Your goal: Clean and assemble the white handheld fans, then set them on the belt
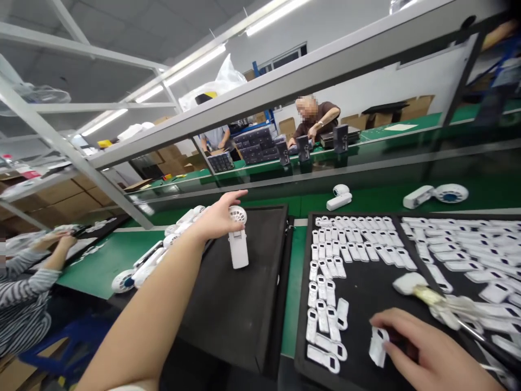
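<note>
My left hand [220,216] is stretched out over a black tray, fingers spread, with its thumb at the round grille of a white handheld fan [239,252]. No finger visibly closes around the fan. My right hand [423,345] pinches a small white plastic panel [378,347] between thumb and fingers, above a second black tray [358,293]. Similar white panels [321,315] with dark windows and ring ends stand in rows in that tray. Beside my right hand lies a tool with a pale wrapped end [431,298], its shape blurred.
Several white fans [163,250] lie left of the left tray [244,309]. Two more fans [437,194] [339,197] lie behind the panel tray. A metal frame beam [285,81] crosses above. Co-workers sit across the green bench and at left [24,288]; dark boxes [256,145] stand opposite.
</note>
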A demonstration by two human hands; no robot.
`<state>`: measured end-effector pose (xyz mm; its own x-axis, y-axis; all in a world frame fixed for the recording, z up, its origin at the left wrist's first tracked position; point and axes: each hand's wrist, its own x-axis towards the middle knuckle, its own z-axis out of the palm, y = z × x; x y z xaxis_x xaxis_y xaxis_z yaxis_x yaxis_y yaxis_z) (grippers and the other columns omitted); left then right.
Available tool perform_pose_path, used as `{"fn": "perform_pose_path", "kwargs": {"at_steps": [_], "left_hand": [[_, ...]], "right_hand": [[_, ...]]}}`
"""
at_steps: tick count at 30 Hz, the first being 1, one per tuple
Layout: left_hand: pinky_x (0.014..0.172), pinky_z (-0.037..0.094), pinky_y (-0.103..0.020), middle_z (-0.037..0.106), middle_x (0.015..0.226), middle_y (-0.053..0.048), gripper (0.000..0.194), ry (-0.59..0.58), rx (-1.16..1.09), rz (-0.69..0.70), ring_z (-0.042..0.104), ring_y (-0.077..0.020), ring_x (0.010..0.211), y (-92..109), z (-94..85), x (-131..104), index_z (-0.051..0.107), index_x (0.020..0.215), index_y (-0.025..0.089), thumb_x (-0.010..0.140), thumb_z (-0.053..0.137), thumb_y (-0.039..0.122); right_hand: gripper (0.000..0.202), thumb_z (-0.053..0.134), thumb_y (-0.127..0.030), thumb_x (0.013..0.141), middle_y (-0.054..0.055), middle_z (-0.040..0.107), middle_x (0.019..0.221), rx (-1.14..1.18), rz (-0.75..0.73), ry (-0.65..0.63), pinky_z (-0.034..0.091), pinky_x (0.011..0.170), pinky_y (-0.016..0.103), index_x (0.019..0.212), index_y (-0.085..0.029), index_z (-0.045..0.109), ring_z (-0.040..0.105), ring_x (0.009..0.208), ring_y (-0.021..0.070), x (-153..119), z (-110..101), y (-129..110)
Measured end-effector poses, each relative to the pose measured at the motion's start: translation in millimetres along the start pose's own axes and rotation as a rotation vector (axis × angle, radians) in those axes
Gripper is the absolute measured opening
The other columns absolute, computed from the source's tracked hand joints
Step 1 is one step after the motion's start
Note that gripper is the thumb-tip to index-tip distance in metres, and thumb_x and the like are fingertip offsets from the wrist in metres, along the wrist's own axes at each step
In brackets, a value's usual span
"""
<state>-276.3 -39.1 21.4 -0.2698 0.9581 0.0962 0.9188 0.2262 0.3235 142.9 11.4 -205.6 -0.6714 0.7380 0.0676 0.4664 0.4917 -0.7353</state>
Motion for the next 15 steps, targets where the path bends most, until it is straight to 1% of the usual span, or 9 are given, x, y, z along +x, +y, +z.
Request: {"fn": "perform_pose_path", "kwargs": {"at_steps": [2, 3, 5, 6, 7, 9, 11, 13, 15], "left_hand": [[0.107, 0.047, -0.033, 0.042, 0.157, -0.01, 0.094, 0.068, 0.095, -0.076, 0.049, -0.0283, 0.138, 2.5, 17.1, 14.3, 0.033, 0.155, 0.024, 0.069, 0.07, 0.032], [0.111, 0.042, -0.037, 0.037, 0.159, -0.015, 0.093, 0.1, 0.143, -0.144, 0.044, -0.0312, 0.142, 2.6, 28.5, 18.7, 0.03, 0.156, 0.02, 0.072, 0.068, 0.033], [0.112, 0.039, -0.051, 0.04, 0.153, -0.03, 0.087, 0.094, 0.198, -0.284, 0.044, -0.0422, 0.14, 0.1, 53.0, 21.8, 0.037, 0.149, 0.006, 0.074, 0.068, 0.038], [0.107, 0.041, -0.057, 0.047, 0.144, -0.035, 0.086, 0.068, 0.213, -0.35, 0.049, -0.0477, 0.134, -2.5, 63.8, 20.9, 0.044, 0.142, 0.001, 0.071, 0.07, 0.042], [0.102, 0.043, -0.06, 0.054, 0.135, -0.038, 0.083, 0.036, 0.22, -0.403, 0.054, -0.0512, 0.127, -5.4, 72.3, 19.1, 0.051, 0.133, -0.001, 0.068, 0.073, 0.045], [0.096, 0.047, -0.059, 0.065, 0.12, -0.034, 0.07, -0.023, 0.202, -0.443, 0.061, -0.052, 0.115, -10.4, 79.9, 14.3, 0.062, 0.116, 0.003, 0.062, 0.078, 0.043], [0.094, 0.049, -0.054, 0.071, 0.111, -0.026, 0.052, -0.055, 0.139, -0.422, 0.065, -0.0475, 0.11, -10.5, 76.4, 9.5, 0.067, 0.106, 0.008, 0.063, 0.076, 0.036], [0.091, 0.053, -0.047, 0.074, 0.107, -0.018, 0.043, -0.072, 0.051, -0.388, 0.069, -0.0393, 0.105, -1.6, 68.6, 4.4, 0.067, 0.11, 0.012, 0.072, 0.066, 0.034], [0.082, 0.057, -0.041, 0.073, 0.11, -0.013, 0.048, -0.082, -0.167, -0.363, 0.072, -0.0293, 0.097, 18.5, 65.0, -2.3, 0.06, 0.128, 0.015, 0.085, 0.05, 0.035]], "right_hand": [[0.026, 0.055, -0.038, 0.09, 0.004, 0.073, 0.113, 0.023, 0.014, 0.023, 0.059, 0.073, 0.021, 0.107, -0.029, 0.072, 0.072, 0.085, 0.018, -1.6, -4.9, -10.4], [0.026, 0.054, -0.037, 0.088, 0.004, 0.073, 0.109, 0.036, 0.022, 0.046, 0.059, 0.07, 0.022, 0.104, -0.029, 0.072, 0.071, 0.079, 0.0175, -2.2, -6.8, -15.7], [0.024, 0.054, -0.037, 0.086, 0.004, 0.074, 0.102, 0.069, 0.042, 0.102, 0.059, 0.065, 0.024, 0.099, -0.029, 0.073, 0.069, 0.07, 0.0175, -3.3, -10.0, -25.0], [0.023, 0.055, -0.037, 0.085, 0.004, 0.074, 0.101, 0.091, 0.053, 0.125, 0.059, 0.063, 0.025, 0.098, -0.029, 0.073, 0.069, 0.069, 0.0179, -4.0, -11.4, -28.2], [0.023, 0.055, -0.037, 0.086, 0.005, 0.074, 0.102, 0.115, 0.061, 0.142, 0.059, 0.063, 0.025, 0.097, -0.029, 0.073, 0.069, 0.071, 0.0185, -4.8, -12.7, -30.2], [0.023, 0.055, -0.038, 0.087, 0.006, 0.073, 0.104, 0.164, 0.073, 0.157, 0.058, 0.063, 0.025, 0.098, -0.028, 0.073, 0.069, 0.074, 0.0193, -6.5, -15.3, -30.9], [0.025, 0.055, -0.039, 0.089, 0.006, 0.072, 0.105, 0.223, 0.092, 0.158, 0.058, 0.064, 0.026, 0.1, -0.028, 0.074, 0.068, 0.077, 0.0192, -7.4, -17.2, -28.7], [0.026, 0.055, -0.041, 0.089, 0.006, 0.071, 0.104, 0.304, 0.14, 0.191, 0.058, 0.067, 0.026, 0.103, -0.028, 0.073, 0.068, 0.079, 0.0193, -6.2, -17.9, -26.8], [0.03, 0.059, -0.044, 0.086, 0.006, 0.071, 0.102, 0.419, 0.218, 0.271, 0.059, 0.07, 0.028, 0.108, -0.027, 0.071, 0.069, 0.082, 0.0206, -1.5, -17.8, -29.1]]}}
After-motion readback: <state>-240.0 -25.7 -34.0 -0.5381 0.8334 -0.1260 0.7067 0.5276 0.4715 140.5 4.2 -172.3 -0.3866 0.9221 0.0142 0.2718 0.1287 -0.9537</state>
